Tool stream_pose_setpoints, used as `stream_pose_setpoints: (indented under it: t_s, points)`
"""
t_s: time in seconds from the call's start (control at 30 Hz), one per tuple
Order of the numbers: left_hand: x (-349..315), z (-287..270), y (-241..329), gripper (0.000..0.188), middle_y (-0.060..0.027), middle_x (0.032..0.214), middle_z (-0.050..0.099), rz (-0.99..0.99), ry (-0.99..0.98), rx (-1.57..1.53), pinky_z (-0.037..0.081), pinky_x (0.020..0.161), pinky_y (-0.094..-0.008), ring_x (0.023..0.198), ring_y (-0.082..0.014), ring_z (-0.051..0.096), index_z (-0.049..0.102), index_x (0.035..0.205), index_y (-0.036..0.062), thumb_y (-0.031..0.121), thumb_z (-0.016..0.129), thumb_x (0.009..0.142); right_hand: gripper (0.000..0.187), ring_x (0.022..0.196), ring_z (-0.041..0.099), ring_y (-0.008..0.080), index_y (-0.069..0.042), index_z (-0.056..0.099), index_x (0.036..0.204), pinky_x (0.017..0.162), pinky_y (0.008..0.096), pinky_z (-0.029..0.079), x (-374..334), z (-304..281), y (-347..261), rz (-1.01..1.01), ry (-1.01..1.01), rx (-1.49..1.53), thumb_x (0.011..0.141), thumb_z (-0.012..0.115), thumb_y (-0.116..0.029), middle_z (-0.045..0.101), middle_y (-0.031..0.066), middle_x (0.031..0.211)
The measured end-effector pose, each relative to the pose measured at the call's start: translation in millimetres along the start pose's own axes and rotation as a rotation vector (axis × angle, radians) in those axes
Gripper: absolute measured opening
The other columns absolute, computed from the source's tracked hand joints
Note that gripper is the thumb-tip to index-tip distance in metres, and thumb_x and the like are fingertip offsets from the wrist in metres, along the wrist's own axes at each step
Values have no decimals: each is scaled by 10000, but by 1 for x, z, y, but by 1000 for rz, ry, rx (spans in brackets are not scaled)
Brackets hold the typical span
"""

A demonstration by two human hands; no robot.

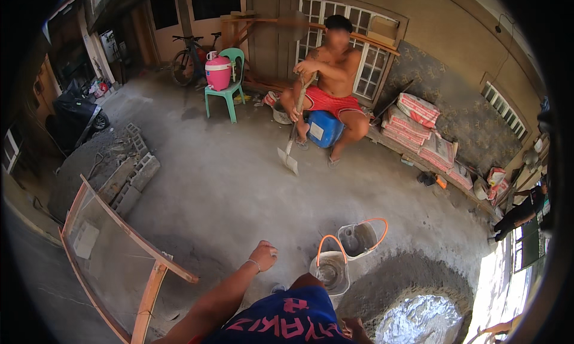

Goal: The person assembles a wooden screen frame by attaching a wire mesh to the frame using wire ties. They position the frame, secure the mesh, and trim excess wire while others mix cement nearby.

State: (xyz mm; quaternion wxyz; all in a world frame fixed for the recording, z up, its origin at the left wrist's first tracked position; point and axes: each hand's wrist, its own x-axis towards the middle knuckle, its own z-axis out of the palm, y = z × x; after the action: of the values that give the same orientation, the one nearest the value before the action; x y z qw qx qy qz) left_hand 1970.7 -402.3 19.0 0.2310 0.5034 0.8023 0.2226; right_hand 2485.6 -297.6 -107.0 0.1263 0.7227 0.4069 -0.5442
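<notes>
My left hand [264, 256], a bracelet at its wrist, hangs over the concrete floor with its fingers curled in and nothing seen in them. Close to its right stands a white bucket [330, 272] with an orange handle. A second bucket [357, 239] with an orange handle is just behind that one; both are smeared with grey. Low in the picture, beside my blue shirt, a bit of skin that looks like my right hand [356, 331] shows; its fingers cannot be made out. Near it, a ring of wet grey mix [388, 278] surrounds a shiny pool of water [418, 320].
A wood-framed mesh screen [119, 248] leans at left, near hollow blocks [143, 170]. Ahead, a person [335, 75] sits on a blue container [324, 128], holding a shovel [288, 160]. A green chair [227, 93] bears a pink jug [219, 73]. Cement bags [412, 128] line the wall.
</notes>
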Motion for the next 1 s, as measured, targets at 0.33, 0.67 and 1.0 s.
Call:
stream_pose_setpoints:
  t_s: [0.33, 0.67, 1.0]
  points:
    - [116, -48, -129, 354, -230, 1043, 690, -291, 36, -116, 501, 924, -473, 1024, -432, 628, 710, 956, 41, 356, 575, 868, 117, 499, 542, 178, -58, 598, 935, 435, 320, 427, 92, 53, -341, -205, -104, -117, 959, 620, -170, 552, 58, 660]
    - [76, -39, -271, 423, -196, 1143, 693, -1124, 220, -245, 502, 964, -434, 1110, -374, 638, 724, 1110, 51, 356, 617, 836, 141, 537, 529, 196, -96, 591, 970, 466, 355, 434, 192, 108, -702, -338, -162, -573, 949, 639, -227, 536, 37, 659]
    - [67, -37, -346, 401, -151, 1265, 669, -1336, -241, -405, 514, 978, -432, 1157, -352, 643, 723, 1211, 229, 324, 612, 838, 277, 537, 541, 155, -62, 576, 786, 482, 333, 445, 132, 435, -987, -1039, -399, -780, 933, 681, -272, 589, 59, 653]
